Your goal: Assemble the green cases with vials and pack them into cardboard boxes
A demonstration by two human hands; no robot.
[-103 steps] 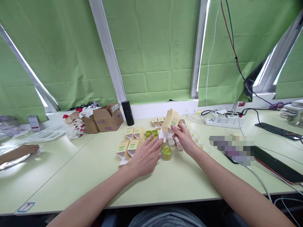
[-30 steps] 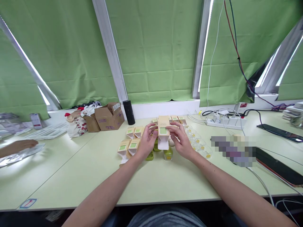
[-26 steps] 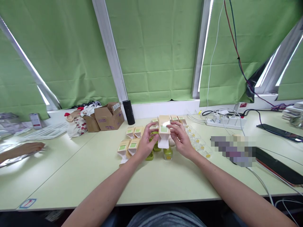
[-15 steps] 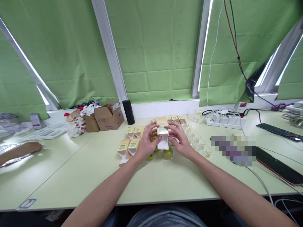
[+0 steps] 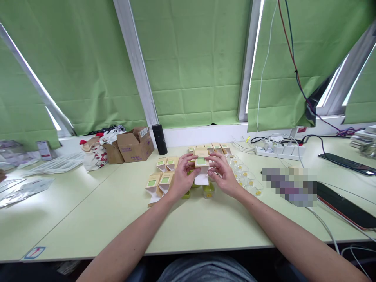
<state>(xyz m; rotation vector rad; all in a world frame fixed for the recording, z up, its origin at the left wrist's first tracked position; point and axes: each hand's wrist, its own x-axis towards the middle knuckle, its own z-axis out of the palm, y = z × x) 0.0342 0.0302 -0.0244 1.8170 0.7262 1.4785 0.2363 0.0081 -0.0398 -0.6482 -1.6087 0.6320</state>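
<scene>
Fingers point(image 5: 217, 160) of left hand point(image 5: 182, 176) and right hand point(image 5: 225, 175) clamp a carton point(image 5: 201, 161), apparently squaring it; the next move needs even pressure

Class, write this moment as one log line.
left hand: holding beige cardboard box | right hand: holding same box | white cardboard flap: open | clear-and-green plastic container: on pale-green table

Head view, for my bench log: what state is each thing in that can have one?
Held box: flap open, between left hand and right hand
Small boxes at left: flaps open
Green-topped jar: upright, cover seemingly on, partly hidden
Clear containers: no green covers on
Cardboard box: top open
Black bottle: upright
Power strip: plugs in
Green blinds: lowered
</scene>
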